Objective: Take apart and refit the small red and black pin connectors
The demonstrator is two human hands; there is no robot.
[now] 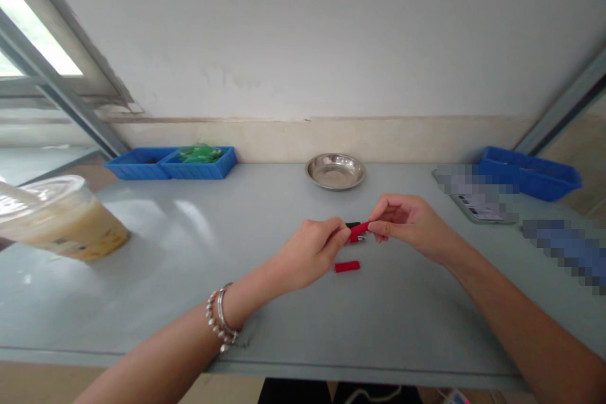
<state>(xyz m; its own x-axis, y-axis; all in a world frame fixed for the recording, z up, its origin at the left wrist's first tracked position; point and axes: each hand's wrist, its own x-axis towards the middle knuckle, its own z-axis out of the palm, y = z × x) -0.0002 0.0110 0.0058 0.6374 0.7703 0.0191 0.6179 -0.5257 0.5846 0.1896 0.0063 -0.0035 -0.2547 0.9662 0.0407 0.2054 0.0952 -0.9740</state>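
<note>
Between my two hands, a small red tube-like piece [360, 228] is held just above the table, its kind too small to tell. My left hand [315, 246] pinches its left end with thumb and forefinger. On its right end, the thumb and fingers of my right hand [406, 224] are closed. Just under and behind the fingers lie a red part with a metal tip [357, 239] and a dark piece [353, 225], both partly hidden. A loose red cylinder [347, 266] rests on the table, a little nearer to me.
A round steel dish [336, 180] stands at the back of the grey table [284, 328]. Blue trays [201, 170], one holding green bits, are back left; another blue tray [525, 180] is back right, beside a phone [487, 205]. A drink cup [61, 221] stands at left.
</note>
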